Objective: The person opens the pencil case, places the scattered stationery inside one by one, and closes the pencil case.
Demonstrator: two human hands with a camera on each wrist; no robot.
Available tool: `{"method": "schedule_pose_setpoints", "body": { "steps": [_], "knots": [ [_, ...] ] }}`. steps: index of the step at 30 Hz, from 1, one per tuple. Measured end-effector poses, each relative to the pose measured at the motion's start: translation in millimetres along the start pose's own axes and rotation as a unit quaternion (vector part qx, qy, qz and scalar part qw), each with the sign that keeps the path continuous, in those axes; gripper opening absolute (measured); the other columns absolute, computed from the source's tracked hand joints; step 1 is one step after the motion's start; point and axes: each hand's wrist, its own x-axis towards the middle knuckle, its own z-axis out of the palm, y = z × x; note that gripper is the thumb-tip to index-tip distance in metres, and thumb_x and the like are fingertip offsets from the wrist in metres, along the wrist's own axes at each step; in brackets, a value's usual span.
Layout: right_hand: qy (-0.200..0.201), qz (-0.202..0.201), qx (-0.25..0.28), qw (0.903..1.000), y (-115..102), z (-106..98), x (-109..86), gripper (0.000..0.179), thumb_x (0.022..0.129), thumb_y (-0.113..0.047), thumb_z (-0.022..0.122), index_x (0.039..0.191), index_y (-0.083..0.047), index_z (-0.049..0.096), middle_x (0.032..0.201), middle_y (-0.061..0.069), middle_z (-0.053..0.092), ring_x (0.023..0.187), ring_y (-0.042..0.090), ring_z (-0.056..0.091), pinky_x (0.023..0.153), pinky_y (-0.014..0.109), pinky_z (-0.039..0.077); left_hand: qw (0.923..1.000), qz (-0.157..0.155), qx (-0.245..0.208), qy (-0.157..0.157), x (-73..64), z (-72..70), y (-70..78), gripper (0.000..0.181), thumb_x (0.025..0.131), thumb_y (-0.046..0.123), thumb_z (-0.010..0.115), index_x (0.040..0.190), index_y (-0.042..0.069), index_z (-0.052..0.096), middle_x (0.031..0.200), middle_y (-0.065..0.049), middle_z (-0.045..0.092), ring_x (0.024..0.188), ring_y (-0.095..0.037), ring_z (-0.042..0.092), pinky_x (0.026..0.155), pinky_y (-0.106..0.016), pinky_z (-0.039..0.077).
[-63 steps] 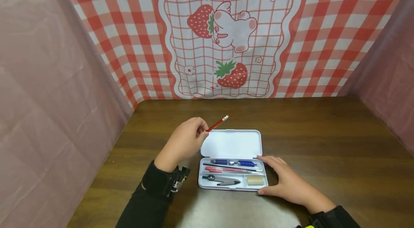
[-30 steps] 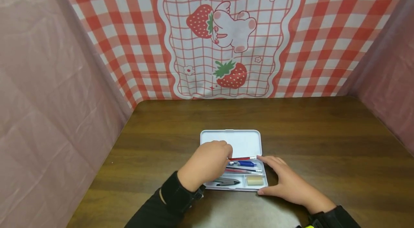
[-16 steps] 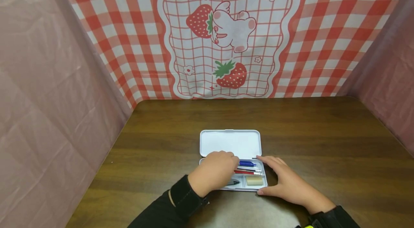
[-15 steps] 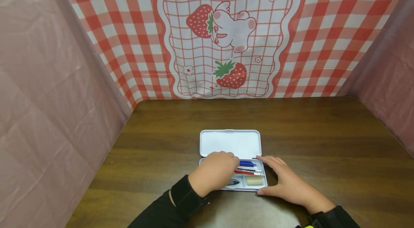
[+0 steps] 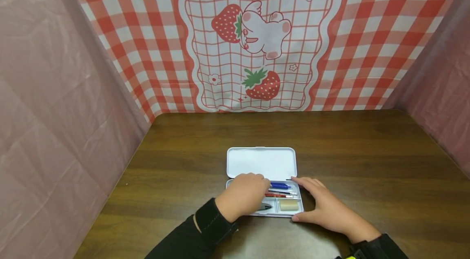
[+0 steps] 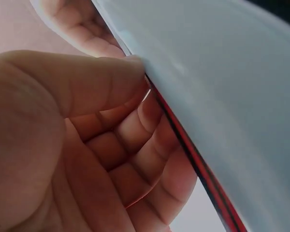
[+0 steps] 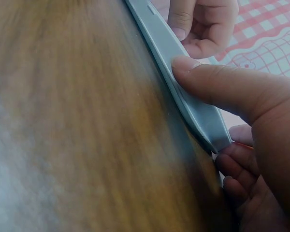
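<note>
A white pencil case lies open on the table, its lid laid back. My left hand reaches over the case's left half and pinches a red pencil by its hidden left part. The pencil's white-tipped end points right, inside the long compartment. Beside it are a blue pen and a dark pencil. The grey compass in the front compartment is partly under my left hand. A beige eraser fills the small front-right compartment. My right hand grips the case's right end, thumb at the front corner, fingers at the hinge side.
The brown wooden table extends around the case. Behind it hangs a red-and-white checked cloth with strawberry prints. Pink curtains close off both sides.
My left hand has brought the red pencil from above the lid's left side down and right into the long compartment. Lately the pencil has turned slightly, showing lettering. My right hand stays put.
</note>
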Motion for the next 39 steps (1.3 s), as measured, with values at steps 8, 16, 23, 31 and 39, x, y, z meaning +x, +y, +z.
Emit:
{"method": "schedule_pose_setpoints", "body": {
  "steps": [8, 16, 23, 31, 39],
  "knots": [
    [-0.005, 0.008, -0.001, 1.0, 0.7, -0.3, 0.2, 0.099, 0.072, -0.061, 0.088, 0.151, -0.014, 0.05, 0.142, 0.008, 0.056, 0.133, 0.037, 0.046, 0.104, 0.065, 0.037, 0.9992, 0.006, 0.012, 0.038, -1.7, -0.6, -8.2, 0.014, 0.096, 0.024, 0.072, 0.108, 0.016, 0.074, 0.09, 0.003, 0.068, 0.078, -0.012, 0.06, 0.073, -0.033, 0.054],
    [-0.005, 0.01, 0.001, 0.9999, 0.6, -0.5, 0.6, 0.1, 0.071, -0.061, 0.088, 0.151, -0.013, 0.05, 0.142, 0.009, 0.056, 0.133, 0.038, 0.045, 0.105, 0.066, 0.037, 0.9897, -0.01, -0.112, 0.088, -1.6, -7.6, -33.1, 0.009, 0.099, 0.018, 0.067, 0.09, 0.017, 0.068, 0.08, 0.009, 0.059, 0.073, -0.008, 0.054, 0.07, -0.028, 0.05],
    [-0.005, 0.008, -0.005, 0.9999, -0.1, -0.5, 0.6, 0.101, 0.071, -0.062, 0.088, 0.15, -0.011, 0.051, 0.142, 0.01, 0.056, 0.134, 0.04, 0.044, 0.105, 0.066, 0.037, 0.9664, -0.087, -0.19, 0.15, -5.7, -17.1, -64.9, 0.011, 0.1, 0.022, 0.068, 0.103, 0.012, 0.07, 0.086, 0.003, 0.06, 0.077, -0.014, 0.056, 0.073, -0.033, 0.05],
    [0.002, 0.006, -0.008, 1.0, 0.2, 0.0, 0.3, 0.1, 0.07, -0.06, 0.089, 0.15, -0.012, 0.052, 0.141, 0.009, 0.057, 0.134, 0.039, 0.045, 0.105, 0.066, 0.037, 0.9207, -0.178, -0.277, 0.21, -5.0, -18.4, -86.8, 0.035, 0.1, 0.028, 0.069, 0.128, 0.006, 0.064, 0.114, -0.007, 0.062, 0.097, -0.021, 0.057, 0.091, -0.041, 0.052],
    [0.001, 0.001, -0.008, 1.0, 1.6, 0.1, 0.3, 0.101, 0.071, -0.063, 0.088, 0.15, -0.013, 0.051, 0.142, 0.009, 0.057, 0.133, 0.038, 0.046, 0.105, 0.065, 0.037, 0.8736, -0.191, -0.409, 0.182, 2.6, -9.3, -91.6, 0.054, 0.105, 0.027, 0.059, 0.148, -0.002, 0.046, 0.143, -0.02, 0.054, 0.131, -0.033, 0.053, 0.108, -0.051, 0.043]
  ]
}}
